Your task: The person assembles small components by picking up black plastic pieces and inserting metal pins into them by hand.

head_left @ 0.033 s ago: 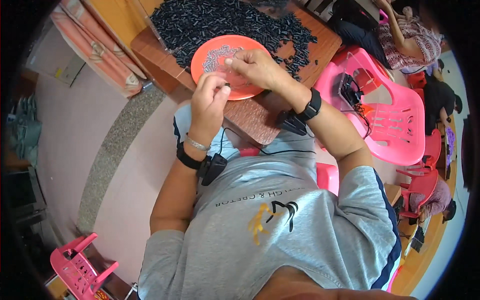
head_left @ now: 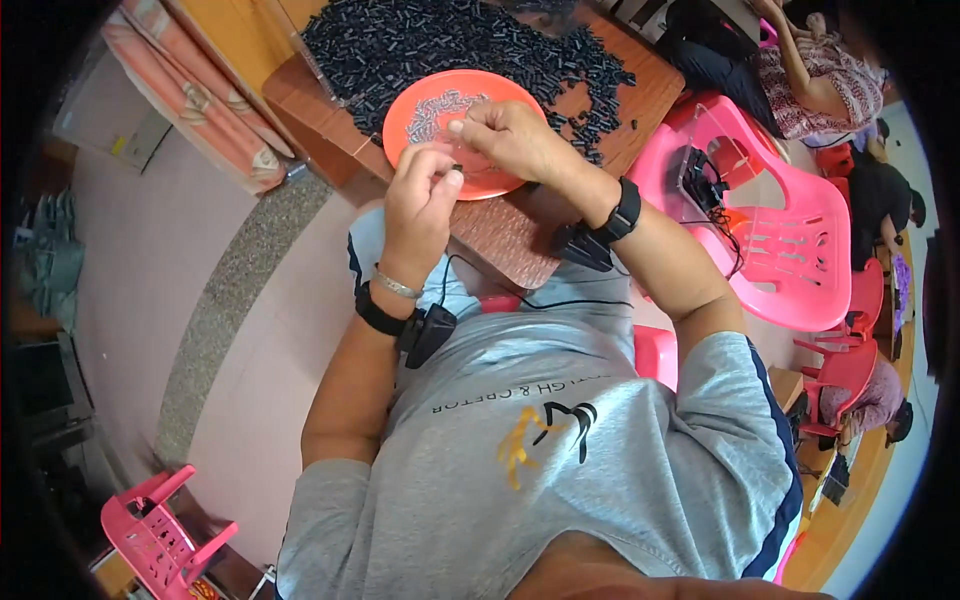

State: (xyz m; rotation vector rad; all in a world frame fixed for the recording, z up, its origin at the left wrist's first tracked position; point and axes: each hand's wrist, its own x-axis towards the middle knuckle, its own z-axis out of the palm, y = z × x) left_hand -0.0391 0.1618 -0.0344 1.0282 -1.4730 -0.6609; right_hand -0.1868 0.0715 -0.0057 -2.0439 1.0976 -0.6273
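Note:
Over a round orange-red plate (head_left: 520, 92), both hands work close together. My left hand (head_left: 418, 200) pinches a small black piece (head_left: 457, 168) between thumb and fingers, at the plate's near edge. Just to the right and beyond, my right hand (head_left: 508, 138) has thumb and forefinger pressed together; whatever they hold is too small to make out. A heap of small silvery metal pieces (head_left: 430, 115) lies in the far left part of the plate. Behind the plate spreads a large pile of short black pieces (head_left: 400, 45).
The brown wooden table (head_left: 515, 235) ends just before my lap. A pink plastic chair (head_left: 800, 240) with a black device and cable stands at the right. An orange patterned curtain (head_left: 195, 105) hangs at the left. Other people sit at the far right.

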